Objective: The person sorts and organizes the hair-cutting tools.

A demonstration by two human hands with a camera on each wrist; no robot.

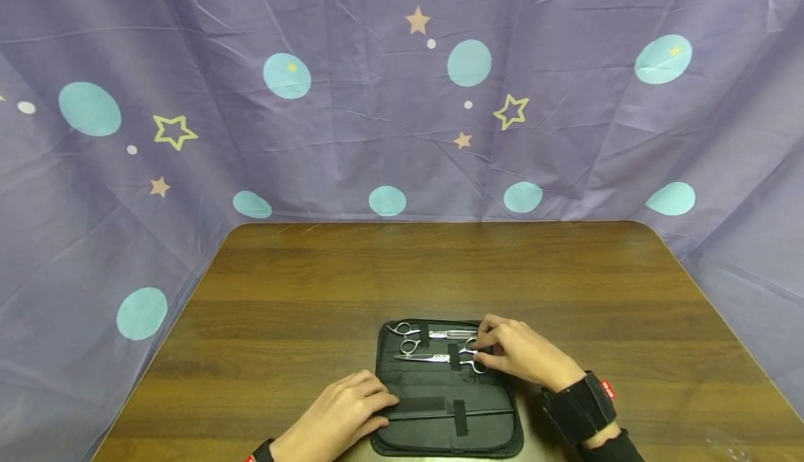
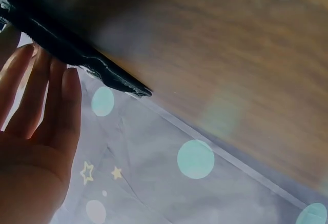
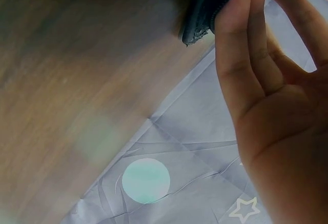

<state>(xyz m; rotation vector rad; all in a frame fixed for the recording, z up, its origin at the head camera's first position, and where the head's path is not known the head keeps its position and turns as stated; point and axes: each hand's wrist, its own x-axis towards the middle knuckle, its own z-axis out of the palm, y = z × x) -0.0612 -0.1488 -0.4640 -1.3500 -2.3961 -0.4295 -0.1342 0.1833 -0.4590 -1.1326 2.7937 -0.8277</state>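
Note:
An unfolded black zip case lies on the table, seen edge-on in both wrist views. Two silver pairs of hairdressing scissors are strapped in its far half: thinning scissors at the back and scissors with plain blades in front. My right hand pinches the finger rings of the front scissors at the case's right side. A dark comb lies under an elastic strap in the near half. My left hand rests at the case's left edge beside the comb, fingers mostly straight.
The brown wooden table extends around the case on all sides. A purple curtain with stars and dots hangs behind it and at both sides. A faint transparent item lies near the front right.

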